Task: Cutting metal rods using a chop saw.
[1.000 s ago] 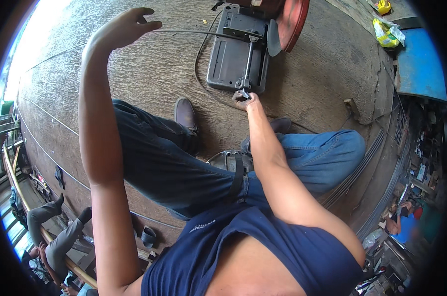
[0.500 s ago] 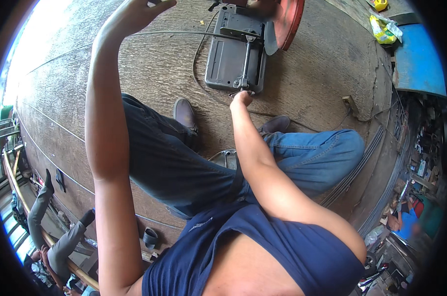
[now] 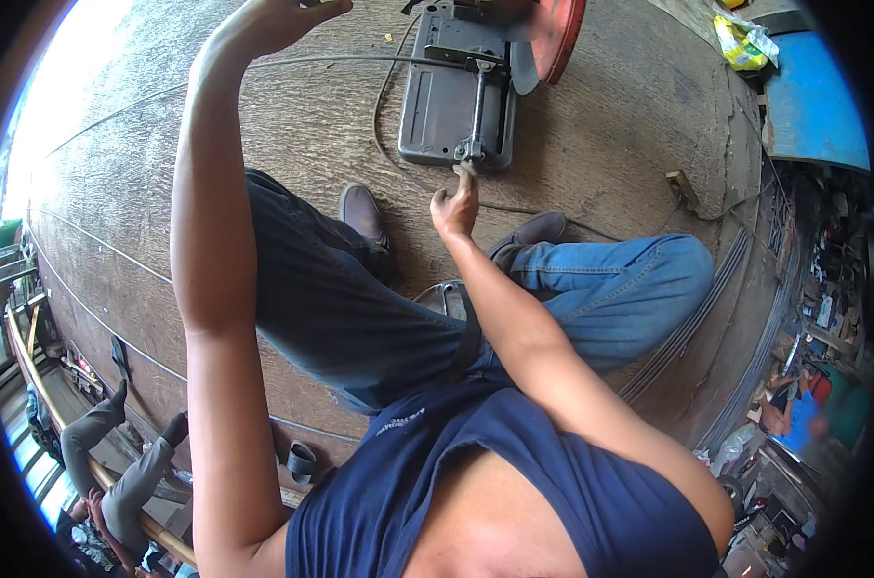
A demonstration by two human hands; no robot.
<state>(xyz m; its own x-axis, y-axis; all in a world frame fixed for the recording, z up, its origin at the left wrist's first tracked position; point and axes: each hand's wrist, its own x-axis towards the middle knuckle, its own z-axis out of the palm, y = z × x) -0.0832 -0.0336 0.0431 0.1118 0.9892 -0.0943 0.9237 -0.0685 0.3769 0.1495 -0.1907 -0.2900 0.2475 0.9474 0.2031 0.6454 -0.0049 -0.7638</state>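
A chop saw with a dark metal base and a red blade guard stands on the floor ahead of me. A long thin metal rod lies across its vise and runs off to the left. My right hand is at the near end of the vise screw. Its fingers stretch up to touch the small crank there, thumb apart, not wrapped round it. My left hand is raised at the upper edge, above the rod. It looks open, one finger extended; the rest is cut off by the frame.
A dark cable curls past the saw. Several metal rods lie at right, near a small wooden block. A blue panel and a yellow bag are far right. Another person's legs show at lower left.
My right hand has gone from gripping the vise crank to touching it with stretched fingers, the hand drawn slightly back toward me. The left hand stays raised, shifted slightly. The view has shifted a little.
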